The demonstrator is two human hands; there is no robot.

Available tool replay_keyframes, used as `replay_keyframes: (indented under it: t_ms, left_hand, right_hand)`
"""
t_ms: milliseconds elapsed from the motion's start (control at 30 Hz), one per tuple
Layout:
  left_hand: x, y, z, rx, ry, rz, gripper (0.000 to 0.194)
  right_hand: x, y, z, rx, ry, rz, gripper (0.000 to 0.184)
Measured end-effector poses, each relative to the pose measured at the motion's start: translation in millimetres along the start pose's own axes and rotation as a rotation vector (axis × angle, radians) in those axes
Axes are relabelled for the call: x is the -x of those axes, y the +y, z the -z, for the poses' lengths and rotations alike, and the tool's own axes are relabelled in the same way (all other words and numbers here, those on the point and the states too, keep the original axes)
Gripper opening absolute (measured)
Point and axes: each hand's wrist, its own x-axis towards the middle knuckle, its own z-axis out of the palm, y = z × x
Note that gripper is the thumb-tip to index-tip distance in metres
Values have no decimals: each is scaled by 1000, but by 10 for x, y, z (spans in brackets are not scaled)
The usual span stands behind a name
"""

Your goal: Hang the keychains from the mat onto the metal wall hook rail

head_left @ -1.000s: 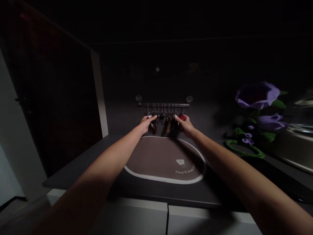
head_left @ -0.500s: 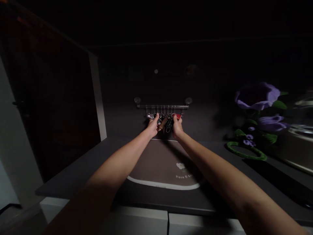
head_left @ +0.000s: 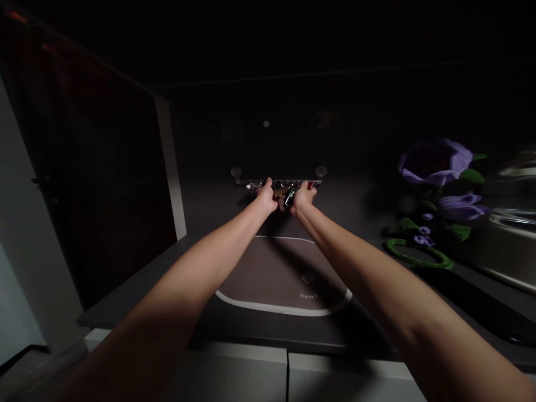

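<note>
With the left hand (head_left: 267,196), closed round the left side of the bunched keys (head_left: 290,196), thumb upright on the near side; with the right hand (head_left: 304,196), curled inward on the right side, beside a red piece (head_left: 310,185). Impossible to tell exactly what is pinched, fingertips being hidden behind. To be found between the palms, right at the clear bar (head_left: 243,182) on the far wall, above the far edge of the brown mat (head_left: 259,279).

Likely light singly, heavier as a bundle — stiff and slick in the metal, softer in the brown strap (head_left: 280,192), loose and prone to swinging or slipping out sideways. Hardly fragile. Best taken from left and right at once, around the upper part near the rings, without pulling hard on the bar.

Compared with the earlier frame: lifted from hanging below the bar to about its level, with both hands higher too — and with the hooks, visible then, now mostly lost among fingers and keys.
</note>
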Motion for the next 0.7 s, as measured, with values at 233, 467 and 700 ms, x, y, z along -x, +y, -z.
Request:
replay_keyframes:
  t_ms: [233, 467, 700]
  left_hand:
    - [155, 95, -171, -121, -38, -158, 16]
    - [499, -29, 334, -383, -206, -71, 16]
    - [608, -51, 1049, -903, -405, -1, 30]
  right_hand:
    - [-4, -223, -12, 96, -96, 142, 38]
    - [372, 87, 460, 42, -329, 116, 34]
    - [675, 456, 980, 197, -610, 42, 29]
